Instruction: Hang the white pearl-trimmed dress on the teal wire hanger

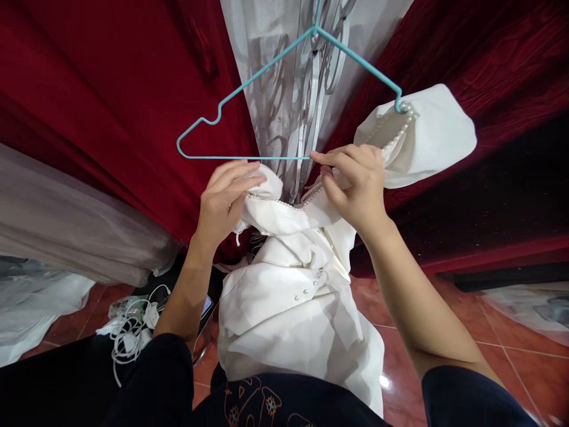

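Note:
A white garment [293, 296] with pearl trim along its neckline hangs in front of me from a teal wire hanger [249, 89]. Its right shoulder [427, 136] is hooked over the hanger's right end; the left shoulder is off the hanger. My left hand [226, 198] is closed on the loose left shoulder fabric just below the hanger's bottom bar. My right hand [355, 181] pinches the pearl-edged neckline, its fingertip touching the bottom bar. The hanger's hook is cut off at the top of the view.
Dark red curtains [111, 89] hang on both sides of a white sheer panel [293, 59] behind the hanger. A grey cloth [66, 231] drapes at left. White cables [131, 332] lie tangled on the red tiled floor [489, 356].

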### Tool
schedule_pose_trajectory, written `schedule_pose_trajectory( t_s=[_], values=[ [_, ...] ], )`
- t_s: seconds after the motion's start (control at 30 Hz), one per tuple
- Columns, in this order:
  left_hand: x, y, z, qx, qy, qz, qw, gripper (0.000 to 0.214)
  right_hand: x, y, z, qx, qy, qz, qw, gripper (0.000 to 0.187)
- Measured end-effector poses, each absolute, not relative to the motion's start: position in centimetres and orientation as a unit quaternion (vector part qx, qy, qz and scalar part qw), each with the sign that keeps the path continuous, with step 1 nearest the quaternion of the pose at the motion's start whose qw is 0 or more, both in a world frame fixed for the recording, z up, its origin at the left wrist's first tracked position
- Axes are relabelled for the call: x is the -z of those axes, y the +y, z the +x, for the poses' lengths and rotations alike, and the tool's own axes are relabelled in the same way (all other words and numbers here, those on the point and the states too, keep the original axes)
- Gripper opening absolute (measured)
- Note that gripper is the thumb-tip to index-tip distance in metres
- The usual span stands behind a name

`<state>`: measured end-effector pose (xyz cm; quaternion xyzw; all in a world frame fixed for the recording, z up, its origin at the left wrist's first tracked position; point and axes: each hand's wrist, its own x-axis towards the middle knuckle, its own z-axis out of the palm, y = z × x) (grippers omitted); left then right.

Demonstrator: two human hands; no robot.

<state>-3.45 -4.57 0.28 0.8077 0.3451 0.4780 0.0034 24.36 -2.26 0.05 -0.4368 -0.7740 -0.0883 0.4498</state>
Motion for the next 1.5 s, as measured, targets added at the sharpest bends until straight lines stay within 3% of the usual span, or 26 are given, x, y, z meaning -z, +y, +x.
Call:
schedule_pose_trajectory(
  t_s=[0.1, 0.2, 0.37, 0.43, 0.53, 0.63, 0.77, 0.83, 0.93, 1.0, 1.07, 1.17, 1.3, 1.5],
  values=[
    [-1.8, -3.3, -2.1, -0.499, 0.352, 0.788, -0.081, 0.039, 0.2, -2.9, 23.9, 0.085, -0.772, -0.423, 0.468, 0.034],
    [-2.1, -2.3, -1.0, -0.440, 0.430, 0.787, -0.051, 0.043, -0.2, -3.8, 23.7, 0.093, -0.774, -0.402, 0.481, 0.033],
    [-1.1, -2.4, 0.2, -0.407, 0.442, 0.799, -0.028, 0.042, -2.1, -3.0, 26.3, 0.205, -0.674, -0.324, 0.631, 0.040],
    [-1.0, -2.5, 0.3, -0.406, 0.440, 0.800, -0.028, 0.043, -2.9, -1.7, 28.0, 0.238, -0.642, -0.348, 0.640, 0.043],
    [-1.2, -2.3, -0.2, -0.401, 0.446, 0.800, -0.030, 0.042, -3.8, 0.1, 30.1, 0.167, -0.646, -0.389, 0.635, 0.036],
    [-2.0, -2.3, -1.1, -0.399, 0.450, 0.799, -0.027, 0.043, -4.5, 1.2, 32.2, 0.115, -0.618, -0.359, 0.690, 0.030],
    [-3.2, -2.8, -1.6, -0.379, 0.447, 0.810, -0.001, 0.045, -3.6, 2.1, 36.1, 0.130, -0.537, -0.336, 0.763, 0.034],
    [-3.6, -2.9, -1.4, -0.367, 0.449, 0.814, 0.016, 0.045, -2.0, 1.9, 37.4, 0.149, -0.507, -0.340, 0.778, 0.026],
    [-3.7, -2.5, -0.9, -0.363, 0.448, 0.817, 0.028, 0.044, 0.5, -0.2, 36.6, 0.127, -0.552, -0.391, 0.725, 0.021],
    [-3.4, -2.2, -0.5, -0.366, 0.446, 0.816, 0.031, 0.044, 1.0, -2.7, 34.5, 0.037, -0.649, -0.455, 0.608, 0.030],
    [-3.0, -2.1, 0.1, -0.366, 0.445, 0.817, 0.037, 0.044, 0.5, -4.8, 31.9, 0.028, -0.723, -0.407, 0.558, 0.037],
    [-2.4, -2.1, 0.7, -0.358, 0.440, 0.822, 0.052, 0.047, -1.2, -5.3, 28.8, 0.071, -0.739, -0.335, 0.580, 0.045],
    [-2.3, -0.8, 0.0, -0.363, 0.400, 0.839, 0.064, 0.051, -1.1, -2.4, 26.7, 0.026, -0.725, -0.381, 0.573, 0.029],
    [-1.6, -0.1, -3.5, -0.529, 0.380, 0.753, 0.092, 0.018, 0.9, -0.7, 26.4, 0.067, -0.718, -0.393, 0.570, 0.020]
  ],
)
